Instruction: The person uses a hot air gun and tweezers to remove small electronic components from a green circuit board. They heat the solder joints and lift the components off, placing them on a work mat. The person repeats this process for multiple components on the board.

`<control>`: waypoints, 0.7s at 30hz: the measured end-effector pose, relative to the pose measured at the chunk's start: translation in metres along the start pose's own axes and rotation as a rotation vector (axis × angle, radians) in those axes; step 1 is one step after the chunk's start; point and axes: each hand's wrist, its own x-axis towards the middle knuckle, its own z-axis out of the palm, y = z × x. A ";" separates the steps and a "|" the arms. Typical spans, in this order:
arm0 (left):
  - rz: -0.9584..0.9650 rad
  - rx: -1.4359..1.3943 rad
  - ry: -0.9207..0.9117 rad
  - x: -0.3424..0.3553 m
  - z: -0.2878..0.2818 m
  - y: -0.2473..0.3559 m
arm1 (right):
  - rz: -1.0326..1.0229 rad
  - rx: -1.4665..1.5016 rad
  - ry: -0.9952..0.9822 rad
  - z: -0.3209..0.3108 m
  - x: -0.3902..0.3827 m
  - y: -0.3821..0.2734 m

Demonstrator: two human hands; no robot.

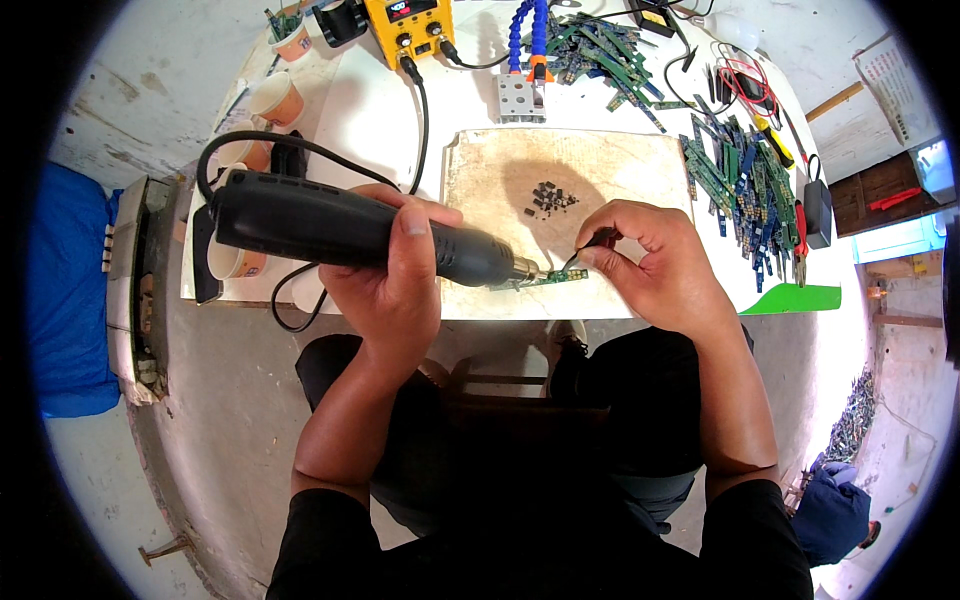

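My left hand [391,262] is wrapped round a black hot air gun [310,222], its metal nozzle [524,268] pointing right, close over a narrow green circuit board [562,277]. In my right hand [648,258] a pair of dark tweezers [600,240] is pinched, tips down at the board's upper edge. The board lies near the front edge of a stained, pale work mat [490,165]. Behind it on the mat sits a small heap of black chips [552,198]. Part of the board is hidden beneath the nozzle.
A yellow soldering station [412,30] stands at the back, its cable running to the gun. Piles of circuit board strips [745,190] lie at the right and the back. Paper cups [277,99] line the left side. A blue jointed hose [530,40] rises behind the mat.
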 end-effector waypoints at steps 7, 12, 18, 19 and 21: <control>0.008 -0.022 -0.017 0.001 -0.001 0.002 | -0.012 -0.009 0.000 0.000 0.000 0.000; 0.001 -0.044 0.007 0.000 0.001 0.001 | -0.003 -0.006 0.003 0.000 0.000 0.000; 0.017 -0.041 -0.017 0.000 0.000 0.002 | 0.006 0.003 0.007 0.000 0.000 0.000; 0.016 -0.034 -0.019 0.000 0.000 0.002 | 0.004 0.000 0.008 0.000 0.000 0.000; 0.013 -0.021 -0.023 0.000 0.000 0.002 | 0.001 -0.001 0.008 0.000 0.000 0.000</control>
